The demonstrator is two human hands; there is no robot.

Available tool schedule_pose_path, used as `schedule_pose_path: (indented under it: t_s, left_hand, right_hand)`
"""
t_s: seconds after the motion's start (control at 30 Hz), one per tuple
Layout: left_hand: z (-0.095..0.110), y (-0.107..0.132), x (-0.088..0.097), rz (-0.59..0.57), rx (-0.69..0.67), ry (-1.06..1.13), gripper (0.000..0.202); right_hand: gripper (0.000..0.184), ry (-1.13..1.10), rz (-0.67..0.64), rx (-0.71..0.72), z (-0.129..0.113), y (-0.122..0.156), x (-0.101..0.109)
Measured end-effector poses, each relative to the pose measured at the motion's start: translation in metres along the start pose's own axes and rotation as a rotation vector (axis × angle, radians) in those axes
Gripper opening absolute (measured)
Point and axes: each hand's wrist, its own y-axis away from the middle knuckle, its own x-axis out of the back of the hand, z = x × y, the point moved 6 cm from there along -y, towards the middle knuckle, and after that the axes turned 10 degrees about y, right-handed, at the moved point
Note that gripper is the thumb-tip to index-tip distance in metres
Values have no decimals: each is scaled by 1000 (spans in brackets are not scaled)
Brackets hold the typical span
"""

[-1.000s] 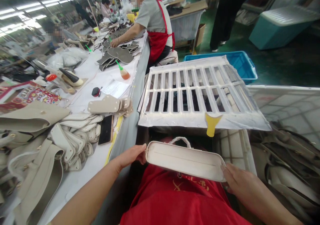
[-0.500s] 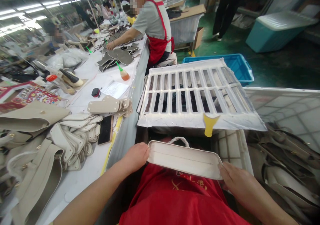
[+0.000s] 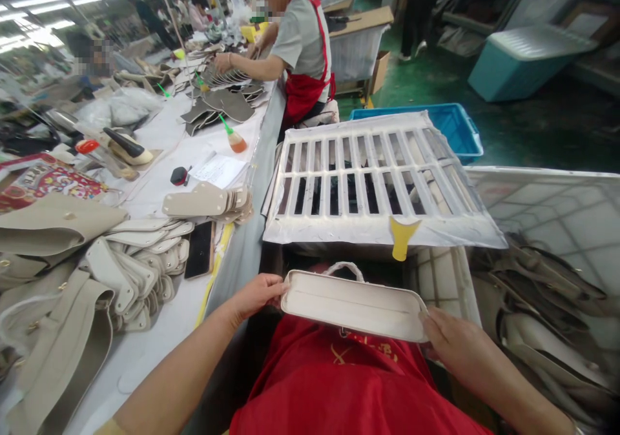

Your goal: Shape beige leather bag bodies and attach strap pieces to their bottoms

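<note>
A cream handbag (image 3: 353, 304) is stretched between my two hands above my lap, its long flat side with rounded corners facing me. A wrapped handle (image 3: 345, 268) arches up behind its far edge. My left hand (image 3: 261, 293) pinches the bag's left end between thumb and fingers. At the opposite end, my right hand (image 3: 443, 332) grips the right corner, with some of its fingers hidden underneath. The bag slopes slightly down to the right. Beneath it is my red apron (image 3: 349, 383).
A white slatted rack (image 3: 378, 228) with a yellow scraper-like piece (image 3: 403, 236) lies just ahead. On the left table are cream strap pieces (image 3: 126, 273), a phone (image 3: 199, 250) and a glue bottle (image 3: 236, 141). A bin (image 3: 547, 180) holds bags at right; a co-worker (image 3: 305, 41) sits ahead.
The bag stays almost level in place, shifted slightly left in view. My left hand's fingers have loosened and shifted at the bag's end. The co-worker's arms have moved over the pieces.
</note>
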Motion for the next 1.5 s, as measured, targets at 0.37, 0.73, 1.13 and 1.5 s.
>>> schedule_pose_path:
  t_s: [0.37,0.73,1.13,1.5]
  left_hand:
    - [46,6,-21,-25,-87,-1073,38]
    - [32,4,-220,-341,-883,-1441,42]
    - [24,-8,-223,-472,-804,-1514,57]
    - [26,-9,-221,-482,-745,-1482,60]
  right_hand:
    - [34,3,-65,-157,-9,4,33]
    - [36,-20,-25,-217,-12,9,32]
    - [33,-381,-129,-285,-5,5,11]
    - [30,-774,-277,-412,2,13,-8]
